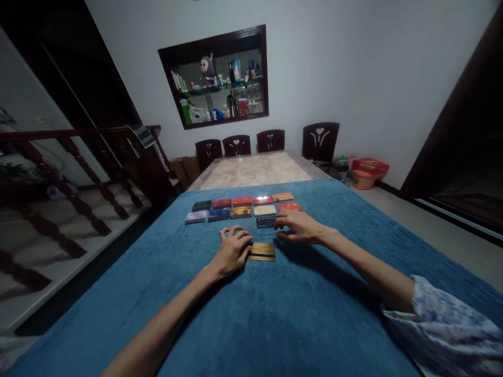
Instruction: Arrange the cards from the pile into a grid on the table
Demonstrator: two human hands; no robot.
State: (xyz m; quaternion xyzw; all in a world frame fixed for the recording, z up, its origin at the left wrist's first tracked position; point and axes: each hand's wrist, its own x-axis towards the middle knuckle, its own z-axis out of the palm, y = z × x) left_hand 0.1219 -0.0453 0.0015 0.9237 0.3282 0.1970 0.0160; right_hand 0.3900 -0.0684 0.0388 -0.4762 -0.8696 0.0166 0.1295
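A gold card (262,252) with a dark stripe lies flat on the blue cloth (243,324). At its left edge rests my left hand (231,251), fingers bent and a little apart, the fingertips touching the card's side. Beyond it, two rows of card stacks stand side by side, among them a gold stack (241,212), a cream stack (265,210) and a blue stack (219,214). My right hand (296,228) is at the right end of a dark blue card (265,222), its fingers curled; whether they grip that card is unclear.
The stone tabletop (255,168) shows beyond the cloth, with dark chairs (271,140) at its far end. A wooden railing (78,173) runs along the left. An orange tub (363,179) stands on the floor at the right.
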